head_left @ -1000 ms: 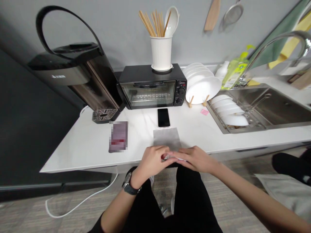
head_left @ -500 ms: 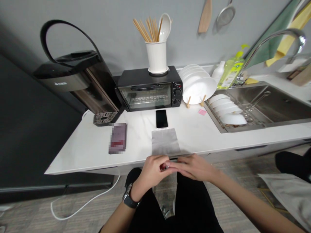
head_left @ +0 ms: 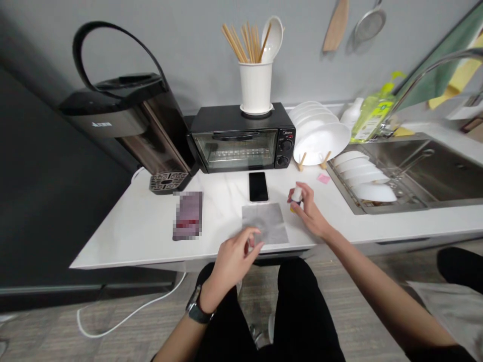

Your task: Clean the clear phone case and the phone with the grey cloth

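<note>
- Since prev. frame: R hand (head_left: 308, 211) moved away from L hand (head_left: 233, 255), now rt. of grey cloth (head_left: 273, 217).
- R fingers clamped on small bottle (head_left: 297, 194), rt. of phone (head_left: 258, 187).
- L thumb & fingertips apart, nr. cloth edge.
- Advised: bottle upright, grip steady.

Phone (head_left: 258, 186) glossy; grey square (head_left: 269, 218) matt, perhaps cloth; sink (head_left: 453, 171) smooth metal.

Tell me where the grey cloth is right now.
In the head view, the grey cloth lies mid-picture on the counter, just nearer than the phone, with the left hand hiding its near-left corner.
</note>
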Available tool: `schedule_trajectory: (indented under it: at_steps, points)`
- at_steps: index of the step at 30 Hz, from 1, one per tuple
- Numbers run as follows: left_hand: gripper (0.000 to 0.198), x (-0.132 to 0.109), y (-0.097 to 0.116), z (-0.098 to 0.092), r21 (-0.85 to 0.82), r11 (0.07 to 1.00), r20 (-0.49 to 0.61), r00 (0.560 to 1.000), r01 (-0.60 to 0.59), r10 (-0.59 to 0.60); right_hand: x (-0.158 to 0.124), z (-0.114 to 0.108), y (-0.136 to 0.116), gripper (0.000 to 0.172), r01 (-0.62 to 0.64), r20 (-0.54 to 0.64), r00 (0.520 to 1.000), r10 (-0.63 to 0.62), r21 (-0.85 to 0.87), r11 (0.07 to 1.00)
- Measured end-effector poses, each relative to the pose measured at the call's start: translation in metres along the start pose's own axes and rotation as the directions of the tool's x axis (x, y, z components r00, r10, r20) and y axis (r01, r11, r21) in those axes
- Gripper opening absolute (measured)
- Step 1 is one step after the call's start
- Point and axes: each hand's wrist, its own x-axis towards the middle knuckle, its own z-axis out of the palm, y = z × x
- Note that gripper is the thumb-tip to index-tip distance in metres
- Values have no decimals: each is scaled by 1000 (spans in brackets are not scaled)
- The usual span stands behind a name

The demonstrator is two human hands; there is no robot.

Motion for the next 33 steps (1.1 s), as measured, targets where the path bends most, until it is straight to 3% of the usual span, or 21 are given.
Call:
schedule_trajectory:
  at_steps: [3,6,9,13,16,17,19,21,25,28,33]
  points:
    - [34,17,-8,-11,124,992,-68,998,20,-12,39,1,42,78,16,-82,997,-10,70,997]
    - [62,48,-9,-20,295,956,-77,997,15,8,64,5,73,88,-26,-150,988,39,88,996]
    - [70,88,-3,-20,423,898,-72,992,121,-100,76,7,89,93,-68,-229,970,83,73,995]
    - [82,137,8,-5,538,811,-120,974,229,-195,73,4,83,98,-104,-367,929,52,-123,987]
    - [87,161,9,7,570,789,-138,973,230,-185,55,0,62,73,-125,-554,831,-48,-271,954]
    - [86,166,6,7,571,790,-127,975,220,-180,49,0,55,61,-112,-562,824,-70,-283,952]
    - [79,175,-3,2,564,802,-88,980,197,-179,38,1,40,40,-52,-477,874,-90,-275,960]
    - [69,181,-15,-11,552,817,-30,983,167,-180,35,6,30,26,27,-313,944,-105,-245,969]
    - [68,186,-40,-38,522,852,67,993,43,-92,58,30,23,21,87,-75,992,-98,-144,986]
    - [76,181,-49,-43,478,876,87,996,-67,28,86,54,29,24,43,-53,998,-46,-58,997]
    - [77,173,-47,-28,461,862,32,975,-210,221,110,74,44,45,-136,-132,979,157,150,979]
